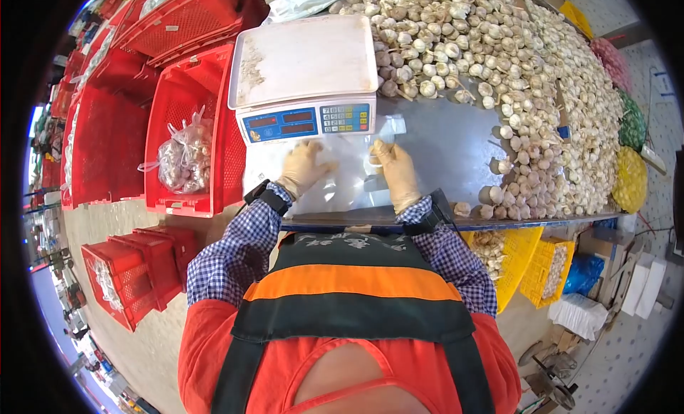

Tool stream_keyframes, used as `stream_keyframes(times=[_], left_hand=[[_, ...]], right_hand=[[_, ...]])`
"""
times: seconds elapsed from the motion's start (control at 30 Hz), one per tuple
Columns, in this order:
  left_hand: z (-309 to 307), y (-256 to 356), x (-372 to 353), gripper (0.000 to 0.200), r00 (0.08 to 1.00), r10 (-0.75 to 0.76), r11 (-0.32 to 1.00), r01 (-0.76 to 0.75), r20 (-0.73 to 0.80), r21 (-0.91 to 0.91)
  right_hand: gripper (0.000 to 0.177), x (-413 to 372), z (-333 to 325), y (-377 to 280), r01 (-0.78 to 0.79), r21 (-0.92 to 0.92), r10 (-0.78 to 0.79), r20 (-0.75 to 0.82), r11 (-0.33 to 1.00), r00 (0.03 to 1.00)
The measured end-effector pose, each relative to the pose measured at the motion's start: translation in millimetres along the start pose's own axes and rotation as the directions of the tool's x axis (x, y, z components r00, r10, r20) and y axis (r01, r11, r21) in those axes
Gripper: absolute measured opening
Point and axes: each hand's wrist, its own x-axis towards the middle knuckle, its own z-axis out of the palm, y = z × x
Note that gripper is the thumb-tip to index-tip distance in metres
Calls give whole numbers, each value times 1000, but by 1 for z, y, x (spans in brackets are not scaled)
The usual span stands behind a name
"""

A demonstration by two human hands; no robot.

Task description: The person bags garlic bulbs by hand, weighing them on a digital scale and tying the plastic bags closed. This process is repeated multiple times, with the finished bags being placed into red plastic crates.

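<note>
Both my hands wear pale, thin gloves and are over clear plastic bags (340,189) lying on the metal tabletop in front of the scale. My left hand (306,167) has its fingers apart just below the scale's display, over the plastic. My right hand (396,173) is closed, with thumb and forefinger pinched on the plastic at its upper right. Directly beyond my hands stands the digital scale (308,65), with a blue panel and a bare, stained white pan. Loose garlic bulbs (456,43) are heaped behind and to the right of it.
Left of the scale, a red crate (158,147) holds a bagged bundle of garlic (187,157). More red crates (110,147) stand farther left. Below the table's front edge (456,220), at right, are yellow crates (524,261) with garlic. Filled mesh sacks (630,179) line the far right.
</note>
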Motion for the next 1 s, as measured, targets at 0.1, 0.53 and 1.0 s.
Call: stream_keyframes(times=[0.1, 0.53, 1.0], left_hand=[[32, -36, -15, 36, 958, -251, 968, 250, 137, 25], [38, -49, -23, 23, 915, -364, 864, 260, -177, -430], [-23, 39, 17, 12, 921, -264, 894, 123, -287, -430]], right_hand=[[54, 15, -5, 29, -51, -225, 71, 80, 973, 994], [39, 29, 37, 67, -128, -288, 227, 345, 949, 911], [19, 1, -112, -38, -8, 908, -105, 57, 418, 993]])
